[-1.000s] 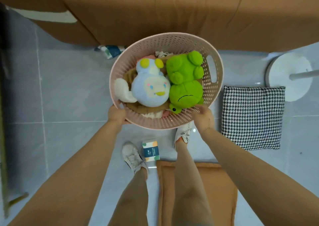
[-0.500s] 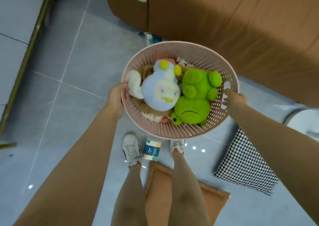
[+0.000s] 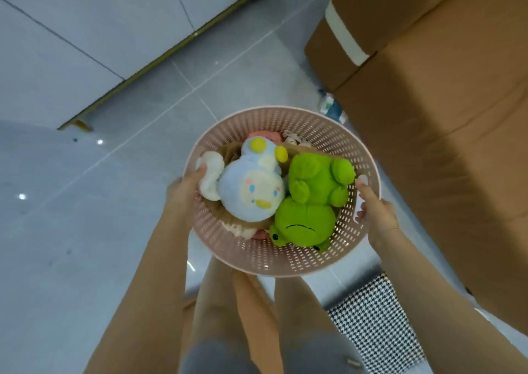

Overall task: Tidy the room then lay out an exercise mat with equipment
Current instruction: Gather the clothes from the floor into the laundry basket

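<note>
I hold a round pink perforated basket (image 3: 323, 133) off the floor in front of me. My left hand (image 3: 184, 186) grips its left rim with the thumb inside. My right hand (image 3: 377, 219) grips the right rim at the handle slot. Inside lie a pale blue plush toy (image 3: 251, 193) with yellow ears, a green frog plush (image 3: 311, 202) and brown and pink cloth underneath.
A brown sofa (image 3: 445, 133) fills the right side. A houndstooth cushion (image 3: 377, 322) lies on the grey tile floor at lower right, a brown cushion (image 3: 257, 311) sits between my legs. A gold-edged wall base (image 3: 160, 59) runs diagonally at upper left. A small patterned item (image 3: 331, 108) lies by the sofa.
The basket has been lifted higher and closer to me, and my view has swung left. Both hands have kept their grip on the rim. My shoes and the small box are out of sight.
</note>
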A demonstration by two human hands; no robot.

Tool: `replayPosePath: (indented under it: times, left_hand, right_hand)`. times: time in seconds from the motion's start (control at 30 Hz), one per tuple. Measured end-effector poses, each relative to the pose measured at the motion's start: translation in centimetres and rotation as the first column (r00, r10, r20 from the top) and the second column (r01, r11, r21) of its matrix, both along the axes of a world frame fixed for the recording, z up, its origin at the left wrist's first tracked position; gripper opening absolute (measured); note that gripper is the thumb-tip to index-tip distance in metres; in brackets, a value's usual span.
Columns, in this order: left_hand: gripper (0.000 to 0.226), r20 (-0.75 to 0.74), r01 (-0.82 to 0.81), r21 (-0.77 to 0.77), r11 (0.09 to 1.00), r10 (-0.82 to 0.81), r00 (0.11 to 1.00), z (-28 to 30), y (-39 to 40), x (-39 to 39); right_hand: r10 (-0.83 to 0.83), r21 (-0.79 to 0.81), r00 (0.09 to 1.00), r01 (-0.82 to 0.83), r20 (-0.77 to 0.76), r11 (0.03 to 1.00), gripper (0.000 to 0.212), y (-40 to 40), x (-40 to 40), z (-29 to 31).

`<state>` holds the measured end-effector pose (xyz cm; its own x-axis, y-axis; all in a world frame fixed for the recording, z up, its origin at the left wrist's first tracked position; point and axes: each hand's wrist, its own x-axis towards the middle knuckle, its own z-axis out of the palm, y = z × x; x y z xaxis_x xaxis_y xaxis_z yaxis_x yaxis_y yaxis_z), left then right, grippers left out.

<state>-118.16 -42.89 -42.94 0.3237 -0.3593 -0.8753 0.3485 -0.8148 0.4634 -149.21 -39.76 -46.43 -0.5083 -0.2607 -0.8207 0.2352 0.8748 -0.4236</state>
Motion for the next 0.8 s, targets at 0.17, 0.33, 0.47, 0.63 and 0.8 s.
replayPosePath:
  times: [0.17,0.33,0.47,0.63,0.8]
  left_hand:
    - [0.022,0.023,-0.231,-0.006,0.973,0.231,0.973,2.9,5.4,7.4]
    - [0.032,0.021,-0.496,0.002,0.868,0.496,0.868,3.3,12.0,16.7]
    - [0.036,0.019,-0.621,0.006,0.784,0.62,0.784,2.6,16.2,23.0]
    - [0.042,0.007,-0.746,0.02,0.665,0.746,0.666,2.7,22.0,32.2]
    - [0.041,0.003,-0.819,0.005,0.574,0.819,0.574,3.6,26.8,40.9]
  right_hand:
    - [0.261,-0.033,0.965,-0.262,-0.015,0.965,0.039,-3.4,8.6,3.4]
    - [0.518,-0.046,0.856,-0.517,-0.001,0.855,0.042,-5.0,20.3,3.7]
    - [0.652,-0.041,0.758,-0.651,-0.005,0.758,0.034,-5.0,29.1,3.4]
    - [0.776,-0.041,0.63,-0.776,0.0,0.63,0.024,-3.3,41.3,4.2]
    - [0.858,-0.059,0.513,-0.856,0.013,0.513,0.021,-1.1,53.2,5.5]
